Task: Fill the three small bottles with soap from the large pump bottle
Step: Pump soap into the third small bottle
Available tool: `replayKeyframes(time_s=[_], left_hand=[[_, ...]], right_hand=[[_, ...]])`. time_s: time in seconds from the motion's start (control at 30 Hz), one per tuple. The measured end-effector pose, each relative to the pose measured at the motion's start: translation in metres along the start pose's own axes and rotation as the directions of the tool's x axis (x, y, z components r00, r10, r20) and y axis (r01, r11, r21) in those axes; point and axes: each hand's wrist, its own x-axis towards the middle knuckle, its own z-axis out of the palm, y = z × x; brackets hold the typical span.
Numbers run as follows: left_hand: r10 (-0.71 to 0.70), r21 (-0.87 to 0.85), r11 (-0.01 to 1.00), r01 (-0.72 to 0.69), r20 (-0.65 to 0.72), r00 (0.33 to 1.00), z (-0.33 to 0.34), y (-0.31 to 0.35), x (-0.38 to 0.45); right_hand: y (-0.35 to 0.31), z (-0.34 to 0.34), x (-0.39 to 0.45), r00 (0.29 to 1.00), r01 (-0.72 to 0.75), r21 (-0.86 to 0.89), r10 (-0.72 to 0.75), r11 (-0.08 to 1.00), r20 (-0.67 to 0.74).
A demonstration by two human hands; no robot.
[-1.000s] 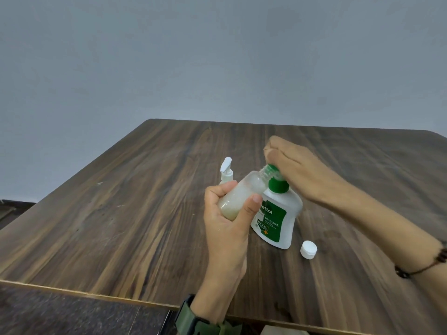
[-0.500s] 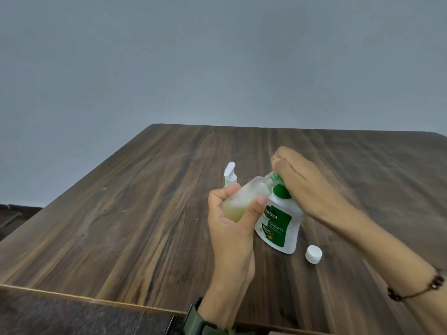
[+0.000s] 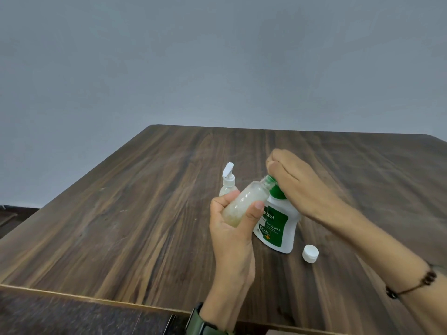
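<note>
My left hand [image 3: 232, 228] grips a small clear bottle [image 3: 244, 201], tilted, its open neck up against the green pump spout of the large white pump bottle [image 3: 278, 226]. Pale soap lies in the small bottle's lower part. My right hand [image 3: 297, 184] covers the pump head from above with fingers curled over it. The pump bottle leans a little on the wooden table [image 3: 135, 213]. Behind my left hand stands a second small bottle [image 3: 228, 182] with a white pump top. A white cap [image 3: 310, 253] lies on the table to the right of the large bottle.
The table's near edge [image 3: 96, 299] runs across the bottom of the view, its far edge meets a plain grey wall. Dark floor shows at the lower left.
The view has tipped, so everything sits lower in the frame. Both hands keep their hold, and my right hand stays on the pump head.
</note>
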Motion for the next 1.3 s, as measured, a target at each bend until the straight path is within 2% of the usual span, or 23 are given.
replayKeyframes(time_s=[0.07, 0.17, 0.3, 0.43, 0.73, 0.83, 0.97, 1.07, 1.2, 1.3], left_hand=[[0.012, 0.001, 1.000, -0.012, 0.015, 1.000, -0.0002, 0.0006, -0.0006], [0.032, 0.032, 0.999, -0.032, 0.004, 0.999, -0.0012, 0.0017, -0.0007], [0.039, 0.026, 0.999, -0.039, 0.010, 0.999, 0.0007, 0.0001, -0.0055], [0.037, 0.027, 0.999, -0.037, -0.024, 0.999, 0.0012, -0.0015, -0.0070], [0.024, -0.022, 0.999, -0.025, -0.032, 0.999, 0.0021, -0.0054, -0.0070], [0.040, -0.021, 0.999, -0.040, -0.026, 0.999, 0.0001, -0.0054, -0.0046], [0.036, -0.047, 0.998, -0.037, -0.021, 0.999, 0.0008, -0.0047, -0.0069], [0.048, -0.040, 0.998, -0.049, -0.011, 0.999, 0.0008, -0.0017, -0.0057], [0.043, -0.055, 0.998, -0.043, -0.003, 0.999, 0.0008, -0.0013, -0.0068], [0.038, -0.069, 0.997, -0.039, -0.017, 0.999, 0.0022, -0.0035, -0.0059]], right_hand=[[-0.0004, -0.0012, 0.0005, 1.000, 0.012, -0.047, -0.011, 0.999, 0.010], [0.0002, 0.0003, -0.0015, 0.999, -0.002, 0.016, 0.002, 1.000, -0.033], [-0.0005, -0.0014, 0.0003, 1.000, -0.003, -0.014, 0.003, 1.000, 0.014], [0.0008, -0.0001, -0.0020, 1.000, -0.010, 0.063, 0.011, 0.998, -0.001], [0.0003, -0.0026, -0.0002, 0.999, 0.012, -0.014, -0.012, 1.000, 0.045], [0.0000, -0.0013, -0.0037, 1.000, 0.013, 0.021, -0.013, 1.000, 0.023], [-0.0033, -0.0040, -0.0009, 0.997, 0.024, -0.035, -0.021, 0.999, 0.070], [-0.0040, -0.0012, -0.0035, 1.000, 0.007, 0.030, -0.008, 1.000, 0.029], [-0.0054, -0.0052, -0.0018, 0.996, 0.018, 0.009, -0.019, 1.000, 0.088], [-0.0041, -0.0020, -0.0035, 0.999, -0.012, 0.058, 0.010, 0.998, 0.034]])
